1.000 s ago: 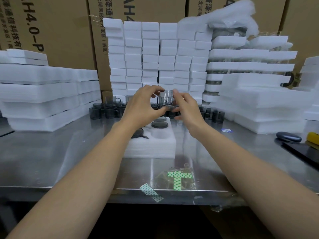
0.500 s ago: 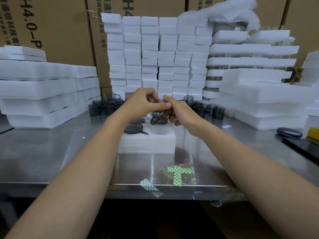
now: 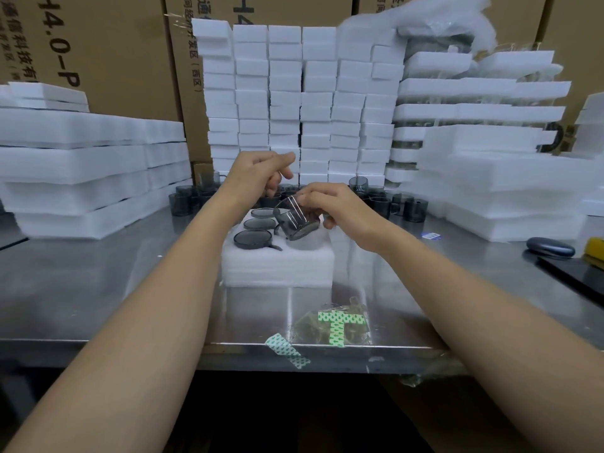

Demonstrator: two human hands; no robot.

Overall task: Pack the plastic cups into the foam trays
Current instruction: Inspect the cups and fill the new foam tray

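A white foam tray [image 3: 277, 266] sits on the steel table in front of me. Its left column holds three smoky grey plastic cups, the nearest one [image 3: 252, 239] showing its round face and handle. My right hand [image 3: 330, 204] pinches another grey cup [image 3: 295, 219], tilted, just above the tray's near right pocket. My left hand [image 3: 261, 173] hovers behind the tray, fingers loosely curled, holding nothing. More loose grey cups [image 3: 392, 201] stand in a row behind the tray.
Stacks of white foam trays [image 3: 81, 178] rise on the left, and more foam stacks [image 3: 490, 178] on the right; small foam blocks [image 3: 294, 103] are piled at the back before cardboard boxes. Green-patterned tape and crumpled film [image 3: 333, 325] lie at the table's front edge. A dark oval case [image 3: 550, 247] lies right.
Both hands held the cup a second ago. The cup came down toward the tray and tilted; my left hand has let go and lifted away, leaving it in my right hand.
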